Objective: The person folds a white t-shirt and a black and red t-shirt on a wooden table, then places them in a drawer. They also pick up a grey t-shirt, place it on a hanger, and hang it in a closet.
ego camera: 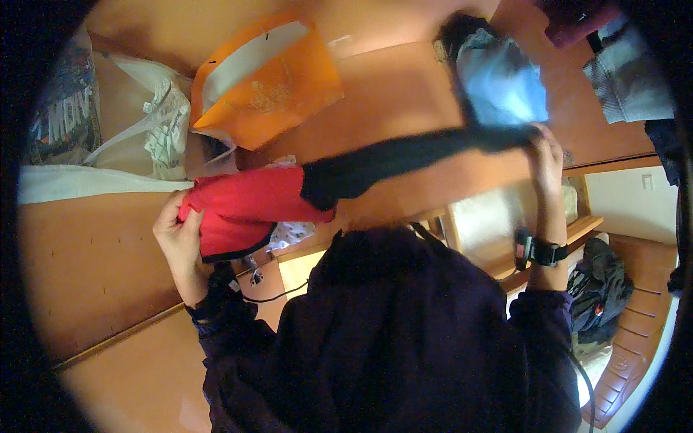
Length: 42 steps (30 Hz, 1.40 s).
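Note:
A red and black cloth garment (249, 203) is stretched out in the air between my two hands. My left hand (181, 233) pinches its red end between thumb and fingers. At the tip of its long black part (390, 162), my right hand (544, 151) grips the fabric, a dark watch-like device on that wrist. Just beyond my right hand lies a light blue cloth item (501, 81) with a dark part beside it. A small patterned white cloth (292, 235) shows below the red part.
An orange bag (270, 81) and clear plastic bags (168, 119) lie on the wooden surface at the upper left. Grey ribbed fabric (631, 81) and a maroon item (576, 19) are at the upper right. A dark bundle (598, 292) sits lower right; a cable (270, 297) hangs near my left arm.

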Each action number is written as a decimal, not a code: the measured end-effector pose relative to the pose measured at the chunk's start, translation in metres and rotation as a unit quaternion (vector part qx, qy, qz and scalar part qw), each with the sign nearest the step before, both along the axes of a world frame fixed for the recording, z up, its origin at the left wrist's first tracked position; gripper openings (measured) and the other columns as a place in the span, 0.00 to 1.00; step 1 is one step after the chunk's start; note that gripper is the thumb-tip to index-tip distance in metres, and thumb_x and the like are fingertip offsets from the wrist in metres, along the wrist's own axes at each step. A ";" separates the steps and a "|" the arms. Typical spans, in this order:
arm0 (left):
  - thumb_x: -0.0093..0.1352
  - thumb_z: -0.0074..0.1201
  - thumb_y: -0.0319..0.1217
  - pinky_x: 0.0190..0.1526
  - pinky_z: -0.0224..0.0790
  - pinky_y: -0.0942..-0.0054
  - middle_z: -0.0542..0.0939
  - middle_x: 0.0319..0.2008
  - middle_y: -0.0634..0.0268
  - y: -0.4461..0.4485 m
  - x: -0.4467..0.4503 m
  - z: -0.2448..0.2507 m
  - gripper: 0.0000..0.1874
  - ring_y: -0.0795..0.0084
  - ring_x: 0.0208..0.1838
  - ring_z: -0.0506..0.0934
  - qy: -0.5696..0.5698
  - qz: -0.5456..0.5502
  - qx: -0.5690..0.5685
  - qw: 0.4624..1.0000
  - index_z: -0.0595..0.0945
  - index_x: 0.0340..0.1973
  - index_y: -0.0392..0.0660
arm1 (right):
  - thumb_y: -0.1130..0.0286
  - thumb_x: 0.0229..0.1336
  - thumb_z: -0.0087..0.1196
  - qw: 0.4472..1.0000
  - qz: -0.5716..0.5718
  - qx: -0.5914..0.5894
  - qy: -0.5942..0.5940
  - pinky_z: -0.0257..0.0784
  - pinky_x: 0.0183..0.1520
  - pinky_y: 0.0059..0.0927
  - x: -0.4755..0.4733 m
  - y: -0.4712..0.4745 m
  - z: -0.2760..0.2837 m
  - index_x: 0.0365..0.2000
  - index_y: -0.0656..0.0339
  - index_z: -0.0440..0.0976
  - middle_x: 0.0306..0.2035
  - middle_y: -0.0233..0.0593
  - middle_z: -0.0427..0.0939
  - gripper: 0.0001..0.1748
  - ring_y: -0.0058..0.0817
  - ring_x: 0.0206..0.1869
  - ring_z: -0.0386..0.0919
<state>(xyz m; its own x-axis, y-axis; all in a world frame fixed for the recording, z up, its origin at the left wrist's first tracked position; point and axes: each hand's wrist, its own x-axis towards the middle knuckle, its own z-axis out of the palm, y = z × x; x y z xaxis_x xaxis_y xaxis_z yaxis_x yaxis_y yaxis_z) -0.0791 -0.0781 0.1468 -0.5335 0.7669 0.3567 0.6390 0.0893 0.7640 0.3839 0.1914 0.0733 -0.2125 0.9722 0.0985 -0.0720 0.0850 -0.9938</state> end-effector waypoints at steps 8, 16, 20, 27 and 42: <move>0.50 0.52 0.18 0.35 0.69 0.77 0.80 0.29 0.59 -0.007 0.042 -0.025 0.12 0.72 0.32 0.77 0.064 -0.039 -0.080 0.994 0.80 0.32 0.36 | 0.73 0.62 0.43 0.993 -0.062 0.078 -0.058 0.65 0.42 0.17 0.025 0.012 -0.003 0.45 0.65 0.69 0.36 0.32 0.72 0.12 0.17 0.38 0.68; 0.51 0.57 0.24 0.32 0.69 0.76 0.79 0.23 0.62 -0.017 0.068 -0.036 0.10 0.71 0.29 0.78 -0.055 -0.174 -0.074 0.980 0.80 0.29 0.39 | 0.71 0.61 0.48 0.892 -0.198 0.302 -0.271 0.64 0.50 0.21 0.022 0.044 0.030 0.45 0.68 0.70 0.43 0.38 0.74 0.14 0.23 0.45 0.71; 0.56 0.57 0.28 0.34 0.68 0.75 0.79 0.27 0.60 0.020 0.049 -0.099 0.12 0.73 0.34 0.77 -0.130 -0.055 -0.183 0.973 0.79 0.35 0.38 | 0.65 0.57 0.53 0.873 -0.086 0.303 -0.372 0.68 0.47 0.25 -0.025 0.107 0.011 0.41 0.63 0.74 0.41 0.41 0.77 0.14 0.26 0.44 0.75; 0.61 0.55 0.31 0.41 0.69 0.60 0.78 0.36 0.49 0.119 0.021 -0.267 0.18 0.50 0.36 0.75 0.012 0.037 -0.272 0.961 0.74 0.46 0.39 | 0.48 0.53 0.52 0.779 -0.008 0.355 -0.517 0.67 0.53 0.38 -0.174 0.228 -0.119 0.56 0.58 0.60 0.57 0.47 0.63 0.36 0.45 0.55 0.66; 0.63 0.48 0.44 0.65 0.40 0.49 0.62 0.62 0.57 0.142 0.113 -0.328 0.30 0.59 0.66 0.57 0.262 -0.026 -0.297 0.918 0.66 0.58 0.48 | 0.53 0.59 0.44 0.750 0.045 0.257 -0.607 0.45 0.64 0.53 -0.140 0.095 -0.261 0.60 0.57 0.55 0.63 0.50 0.52 0.32 0.45 0.66 0.49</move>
